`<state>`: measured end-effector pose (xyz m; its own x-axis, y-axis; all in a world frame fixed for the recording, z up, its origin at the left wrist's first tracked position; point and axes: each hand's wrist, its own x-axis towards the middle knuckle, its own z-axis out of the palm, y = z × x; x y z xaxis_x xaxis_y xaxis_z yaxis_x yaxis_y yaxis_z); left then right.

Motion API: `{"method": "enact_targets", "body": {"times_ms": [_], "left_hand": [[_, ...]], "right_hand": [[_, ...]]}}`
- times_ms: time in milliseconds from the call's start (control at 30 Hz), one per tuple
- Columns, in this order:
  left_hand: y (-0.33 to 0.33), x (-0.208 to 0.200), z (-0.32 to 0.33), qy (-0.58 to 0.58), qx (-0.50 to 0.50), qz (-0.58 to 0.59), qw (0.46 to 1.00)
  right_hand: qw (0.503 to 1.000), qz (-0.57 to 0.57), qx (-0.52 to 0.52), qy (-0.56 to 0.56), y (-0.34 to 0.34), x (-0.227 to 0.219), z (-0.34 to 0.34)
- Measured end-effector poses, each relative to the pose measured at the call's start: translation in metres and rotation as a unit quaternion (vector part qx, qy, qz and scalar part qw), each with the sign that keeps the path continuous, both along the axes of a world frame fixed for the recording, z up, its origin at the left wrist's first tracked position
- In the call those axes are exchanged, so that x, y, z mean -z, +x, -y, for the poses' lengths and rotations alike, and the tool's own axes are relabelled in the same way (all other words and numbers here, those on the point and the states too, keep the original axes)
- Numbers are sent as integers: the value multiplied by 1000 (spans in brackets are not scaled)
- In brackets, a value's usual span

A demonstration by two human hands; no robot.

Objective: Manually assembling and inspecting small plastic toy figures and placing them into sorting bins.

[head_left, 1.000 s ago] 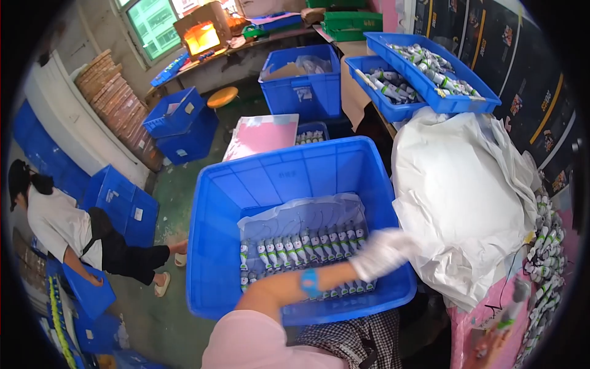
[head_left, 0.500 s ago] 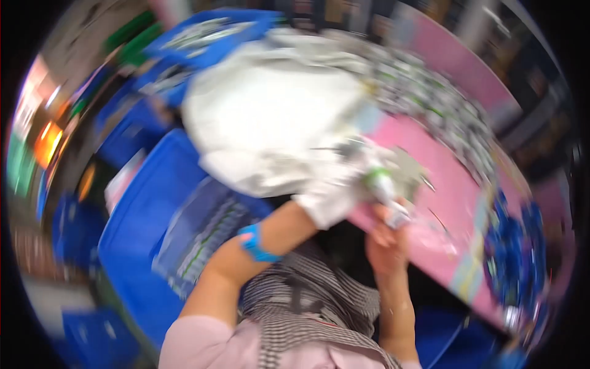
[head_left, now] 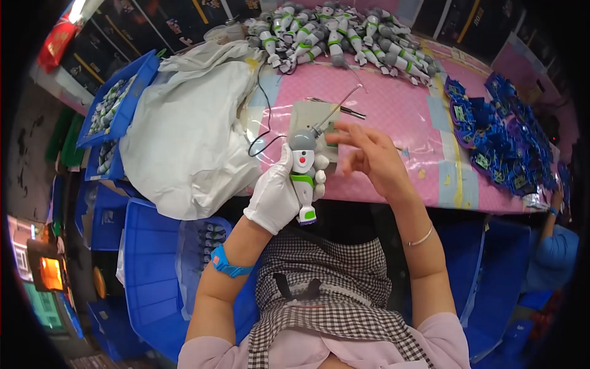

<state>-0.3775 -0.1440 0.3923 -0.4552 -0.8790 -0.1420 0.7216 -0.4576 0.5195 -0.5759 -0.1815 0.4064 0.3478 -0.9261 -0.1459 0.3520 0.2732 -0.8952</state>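
My left hand (head_left: 273, 190), in a white glove, is wrapped around a white handheld device (head_left: 302, 161) with a round grey head, a red button and green trim. A thin metal rod (head_left: 338, 106) slants up and right by the grey head; whether it is attached cannot be told. Just right of the head, my bare right hand (head_left: 372, 157) hovers with its fingers apart and nothing visible in them. A beige square block (head_left: 304, 111) lies on the pink table behind the device, partly covered by it.
Many similar devices (head_left: 338, 37) are heaped at the table's back. Blue-purple parts (head_left: 504, 141) lie at the right. White sheeting (head_left: 184, 129) covers the left, near a dark cable (head_left: 268, 104). Blue bins (head_left: 147, 270) stand below. A co-worker's blue sleeve (head_left: 556, 252) shows far right.
The view has turned and sharpened. My right hand, earlier at the device's narrow end, is now apart from it beside the grey head. My left hand still holds the device.
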Motion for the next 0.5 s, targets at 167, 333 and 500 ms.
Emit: {"method": "enact_targets", "body": {"times_ms": [167, 333, 500], "left_hand": [[-4, 11, -15, 123, 75, -65, 987], [-3, 13, -22, 155, 89, -84, 980], [-8, 4, -29, 171, 118, -84, 975]], "right_hand": [[977, 131, 166, 16, 3, 15, 16], [970, 161, 184, -17, 5, 17, 3], [985, 52, 161, -21, -7, 21, 4]]}}
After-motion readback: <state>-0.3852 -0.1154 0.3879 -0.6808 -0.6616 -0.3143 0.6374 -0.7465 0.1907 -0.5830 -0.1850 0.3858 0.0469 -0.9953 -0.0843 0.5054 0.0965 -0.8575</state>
